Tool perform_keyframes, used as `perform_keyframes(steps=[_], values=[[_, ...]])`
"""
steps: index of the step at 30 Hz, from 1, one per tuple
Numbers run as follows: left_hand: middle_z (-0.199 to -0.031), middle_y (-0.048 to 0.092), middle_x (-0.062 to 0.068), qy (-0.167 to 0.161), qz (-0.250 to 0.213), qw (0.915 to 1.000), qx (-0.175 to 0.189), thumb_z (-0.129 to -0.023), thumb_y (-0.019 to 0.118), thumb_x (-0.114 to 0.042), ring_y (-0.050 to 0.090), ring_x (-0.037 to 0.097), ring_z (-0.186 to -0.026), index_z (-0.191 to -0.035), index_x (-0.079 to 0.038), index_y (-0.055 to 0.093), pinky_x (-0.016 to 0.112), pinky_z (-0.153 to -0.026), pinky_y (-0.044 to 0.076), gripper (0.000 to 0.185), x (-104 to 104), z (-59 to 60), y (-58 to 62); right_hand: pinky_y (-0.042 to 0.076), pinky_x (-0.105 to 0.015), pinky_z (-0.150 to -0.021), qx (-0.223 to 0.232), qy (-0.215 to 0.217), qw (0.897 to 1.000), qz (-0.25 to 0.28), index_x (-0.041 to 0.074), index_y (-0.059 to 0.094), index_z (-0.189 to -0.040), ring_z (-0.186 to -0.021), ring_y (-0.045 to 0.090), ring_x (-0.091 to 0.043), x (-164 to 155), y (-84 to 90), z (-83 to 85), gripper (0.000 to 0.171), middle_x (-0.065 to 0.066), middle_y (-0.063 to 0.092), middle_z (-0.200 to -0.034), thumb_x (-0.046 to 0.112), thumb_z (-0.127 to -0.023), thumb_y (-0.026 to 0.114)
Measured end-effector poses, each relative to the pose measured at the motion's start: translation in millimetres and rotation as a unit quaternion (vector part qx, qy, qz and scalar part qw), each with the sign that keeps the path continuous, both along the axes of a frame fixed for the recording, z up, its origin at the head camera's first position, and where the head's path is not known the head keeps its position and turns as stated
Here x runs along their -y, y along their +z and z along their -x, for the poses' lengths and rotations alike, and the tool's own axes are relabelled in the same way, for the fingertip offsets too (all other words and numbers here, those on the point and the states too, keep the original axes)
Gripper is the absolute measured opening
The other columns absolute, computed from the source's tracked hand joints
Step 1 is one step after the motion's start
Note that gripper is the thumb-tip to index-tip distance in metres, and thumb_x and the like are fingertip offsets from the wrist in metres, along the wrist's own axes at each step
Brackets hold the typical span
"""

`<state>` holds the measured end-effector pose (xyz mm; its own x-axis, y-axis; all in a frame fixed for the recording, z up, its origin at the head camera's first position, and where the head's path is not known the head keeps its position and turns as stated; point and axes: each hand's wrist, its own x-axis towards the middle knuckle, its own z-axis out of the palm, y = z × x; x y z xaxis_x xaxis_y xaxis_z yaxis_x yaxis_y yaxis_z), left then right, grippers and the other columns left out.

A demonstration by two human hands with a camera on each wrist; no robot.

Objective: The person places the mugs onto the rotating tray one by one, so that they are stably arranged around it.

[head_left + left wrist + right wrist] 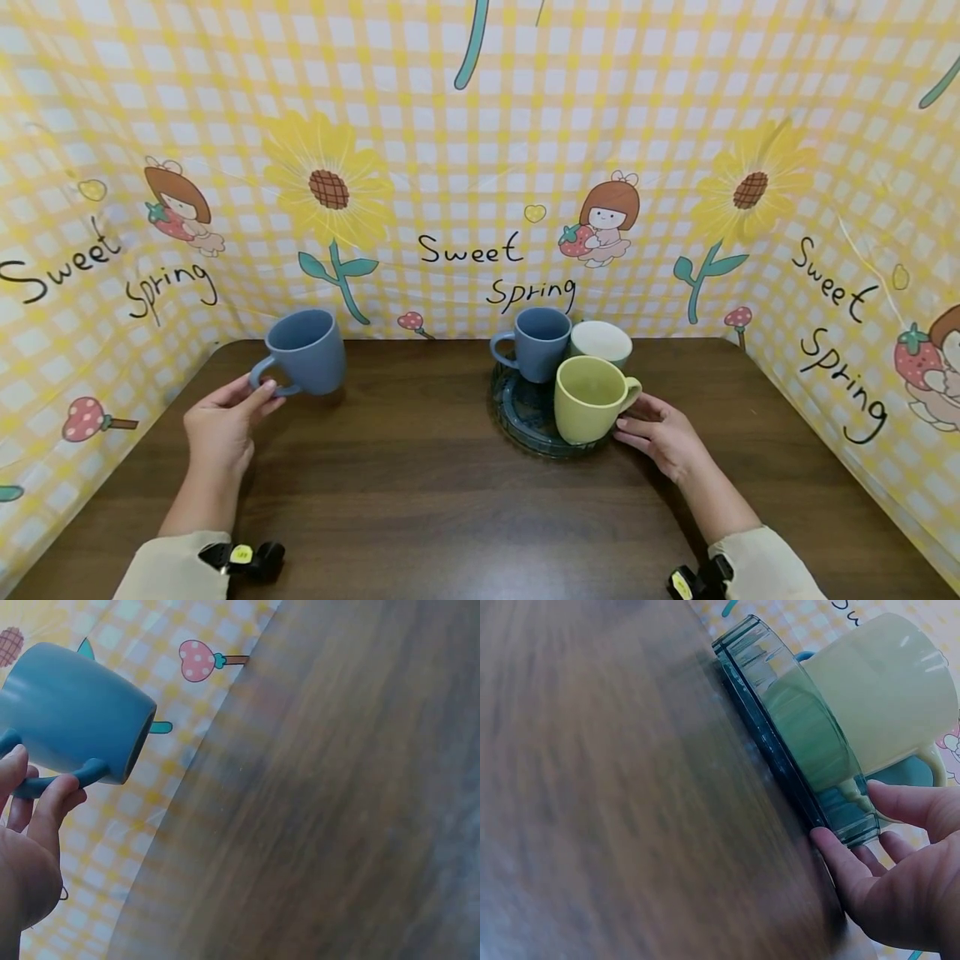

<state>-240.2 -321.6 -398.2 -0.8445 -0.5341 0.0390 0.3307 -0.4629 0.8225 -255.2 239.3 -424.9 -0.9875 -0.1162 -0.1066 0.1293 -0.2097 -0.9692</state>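
Observation:
My left hand (225, 421) grips the handle of a blue mug (307, 354), holding it upright above the left part of the table. In the left wrist view, fingers (56, 799) curl round that handle. At right of centre, a dark green see-through glass tray (517, 412) bears a second blue mug (542, 346), a white cup (603, 340) and a yellow-green mug (588, 404). My right hand (667, 437) pinches the tray's right edge, beside the yellow-green mug's handle. In the right wrist view, fingers (844, 859) lie on the tray's rim and base.
The dark wooden table (405, 500) runs back to a yellow checked cloth (465, 167), which also hangs along both sides. The white cup stands partly hidden behind the yellow-green mug.

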Motion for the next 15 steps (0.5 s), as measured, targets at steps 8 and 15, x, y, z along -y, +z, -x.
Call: perform_keyframes(steps=[8,15], values=[[-0.074,0.071,0.013,-0.007,0.003,1.0,-0.005,-0.073,0.074,0.02,0.071,0.022,-0.063,-0.094,0.006,0.075,0.036,-0.058,0.059,0.025,-3.5,-3.4,0.0,0.054,-0.039,-0.092,-0.003,0.0,1.0,-0.001,-0.013,0.022,-0.146,-0.094,0.063,-0.014,-0.1,-1.2,-3.3,0.067,-0.016,0.04,-0.129,-0.016,-0.089,0.057],[-0.076,0.072,0.012,-0.01,0.008,0.9998,-0.017,-0.074,0.073,0.02,0.072,0.022,-0.064,-0.094,0.006,0.075,0.036,-0.058,0.059,0.024,-8.5,-4.6,2.8,0.055,-0.038,-0.091,-0.003,-0.005,1.0,0.001,-0.013,0.021,-0.146,-0.094,0.063,-0.015,0.9,0.5,-4.9,0.068,-0.019,0.037,-0.132,-0.017,-0.088,0.056]])
